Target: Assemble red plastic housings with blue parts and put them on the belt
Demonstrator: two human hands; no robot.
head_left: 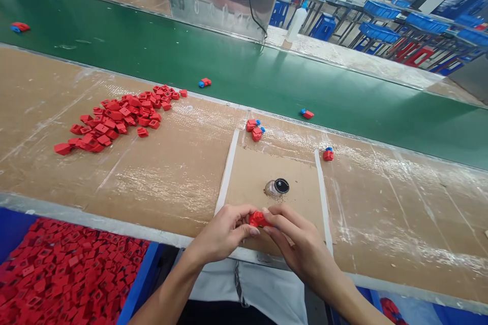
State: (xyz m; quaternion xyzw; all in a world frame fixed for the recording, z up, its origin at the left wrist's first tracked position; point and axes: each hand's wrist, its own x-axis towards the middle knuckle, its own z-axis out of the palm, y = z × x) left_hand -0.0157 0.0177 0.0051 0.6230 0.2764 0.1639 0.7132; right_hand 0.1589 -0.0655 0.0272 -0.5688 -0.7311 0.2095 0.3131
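Observation:
My left hand [223,233] and my right hand [301,246] pinch a red plastic part [258,220] between them, just above the near edge of a cardboard mat [244,183] marked with white tape strips. My fingers hide much of the part. A little beyond my hands is a small glass jar [276,188] with a black lid, lying tilted. Farther off are red-and-blue assembled pieces [256,132] and another one [328,155]. A loose pile of red plastic parts [114,119] lies to the left.
A green conveyor belt [229,66] runs behind the cardboard-covered bench, carrying several red-and-blue pieces. A blue bin [64,274] full of red parts sits at lower left, and another blue bin [404,312] at lower right. Blue crates and metal racks stand beyond.

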